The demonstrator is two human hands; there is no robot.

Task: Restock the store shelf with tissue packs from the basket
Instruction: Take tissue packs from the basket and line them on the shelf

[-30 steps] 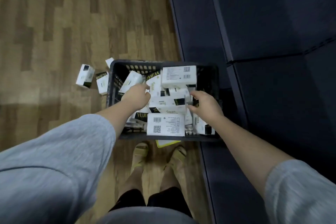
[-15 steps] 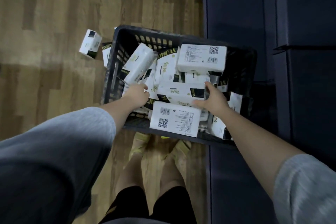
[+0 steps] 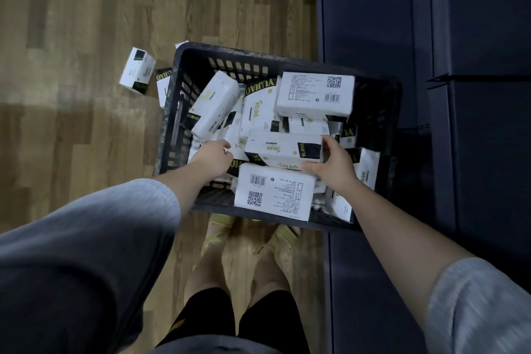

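A dark plastic basket (image 3: 258,52) stands on the wooden floor, filled with several white tissue packs lying at all angles. My right hand (image 3: 332,164) grips the right end of a white and black tissue pack (image 3: 283,150) at the middle of the pile, thumb on its near side and fingers over the top. My left hand (image 3: 214,156) is inside the basket's left part, fingers curled downward among the packs just left of that same pack; what they hold is hidden. Another pack with a QR code (image 3: 273,194) lies below it at the near rim.
The dark blue store shelf (image 3: 370,37) runs along the right, touching the basket's right side. Two loose packs (image 3: 138,70) (image 3: 163,85) lie on the floor left of the basket. My feet in yellow sandals (image 3: 221,225) stand just behind the basket.
The view has moved closer over the basket. My right hand has closed around the end of the middle pack. My left hand has slid down and toward that pack's left end.
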